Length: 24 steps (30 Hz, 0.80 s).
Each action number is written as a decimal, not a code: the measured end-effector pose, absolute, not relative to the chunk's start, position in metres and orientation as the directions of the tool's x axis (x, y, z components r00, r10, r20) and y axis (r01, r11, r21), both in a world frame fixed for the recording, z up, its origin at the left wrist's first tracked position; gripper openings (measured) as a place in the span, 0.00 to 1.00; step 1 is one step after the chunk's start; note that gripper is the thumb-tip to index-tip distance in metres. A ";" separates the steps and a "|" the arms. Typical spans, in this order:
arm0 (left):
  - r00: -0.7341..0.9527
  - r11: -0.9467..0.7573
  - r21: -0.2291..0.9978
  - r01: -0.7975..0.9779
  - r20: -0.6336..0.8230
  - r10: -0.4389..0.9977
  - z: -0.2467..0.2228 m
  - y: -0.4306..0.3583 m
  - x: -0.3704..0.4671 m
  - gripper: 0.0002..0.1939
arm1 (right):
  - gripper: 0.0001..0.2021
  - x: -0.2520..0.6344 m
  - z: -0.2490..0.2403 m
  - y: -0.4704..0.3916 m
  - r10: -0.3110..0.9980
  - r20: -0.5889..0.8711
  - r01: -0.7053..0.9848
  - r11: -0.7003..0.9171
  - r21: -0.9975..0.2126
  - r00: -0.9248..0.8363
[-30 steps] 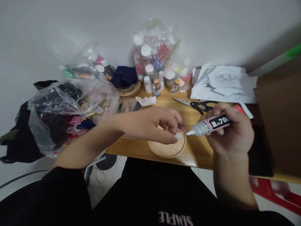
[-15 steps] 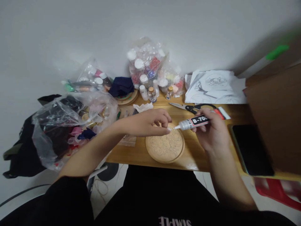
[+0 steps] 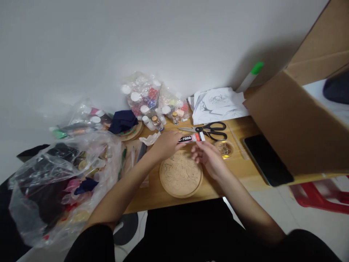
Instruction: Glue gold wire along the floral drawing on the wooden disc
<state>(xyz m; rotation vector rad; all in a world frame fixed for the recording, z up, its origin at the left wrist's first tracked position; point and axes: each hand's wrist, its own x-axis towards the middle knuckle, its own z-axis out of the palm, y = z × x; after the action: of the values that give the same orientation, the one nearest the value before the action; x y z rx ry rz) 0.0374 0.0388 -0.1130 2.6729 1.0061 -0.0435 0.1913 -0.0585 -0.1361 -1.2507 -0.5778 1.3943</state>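
Observation:
My left hand (image 3: pixel 168 145) is closed around the nozzle end of a glue tube (image 3: pixel 188 138) labelled 7000, which lies roughly level above the back edge of a round wooden disc. Beside the tube's red and white end is my right hand (image 3: pixel 208 156), its fingers loosely curled and apart, holding nothing visible. The round wooden disc (image 3: pixel 180 174), with drawn flower-like lines, rests on the table below both hands. Black-handled scissors (image 3: pixel 207 129) lie behind the tube. A small yellow-rimmed spool (image 3: pixel 224 149) sits right of my right hand.
Plastic bags of supplies (image 3: pixel 65 182) fill the left side. Small bottles (image 3: pixel 157 123) and drawings on paper (image 3: pixel 218 103) stand or lie along the wall. A black phone (image 3: pixel 267 160) and a cardboard box (image 3: pixel 297 127) are at right.
The glue tube has gone from my right hand to my left and moved leftward. My right hand has loosened. The view has shifted, showing the spool and more of the box.

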 end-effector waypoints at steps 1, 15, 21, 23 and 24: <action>0.749 -0.714 0.236 0.659 -0.126 0.650 -0.118 0.041 0.036 0.11 | 0.24 0.202 -0.134 -0.068 0.918 -0.340 -0.344 -0.259 -0.903 0.201; 0.727 -0.716 0.172 0.677 -0.001 0.687 -0.142 0.053 0.035 0.07 | 0.18 0.272 -0.138 -0.061 0.936 0.114 0.691 -0.158 -0.706 0.332; 0.661 -0.671 0.320 0.669 0.154 0.734 -0.141 0.054 0.012 0.09 | 0.20 0.263 -0.159 -0.068 0.954 0.140 0.821 -0.147 -0.551 0.265; 0.605 -0.640 0.389 0.662 0.227 0.764 -0.138 0.050 0.004 0.10 | 0.19 0.263 -0.162 -0.074 0.941 0.170 0.833 -0.165 -0.528 0.293; 0.571 -0.624 0.424 0.657 0.261 0.778 -0.136 0.047 -0.001 0.10 | 0.18 0.264 -0.162 -0.077 0.932 0.184 0.836 -0.177 -0.520 0.312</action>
<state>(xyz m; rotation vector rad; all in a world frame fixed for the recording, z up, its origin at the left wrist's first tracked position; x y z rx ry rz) -0.0007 0.0472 -0.1355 2.5255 1.1837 0.6213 0.2637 -0.0775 -0.1621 -2.0491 -1.5597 0.2369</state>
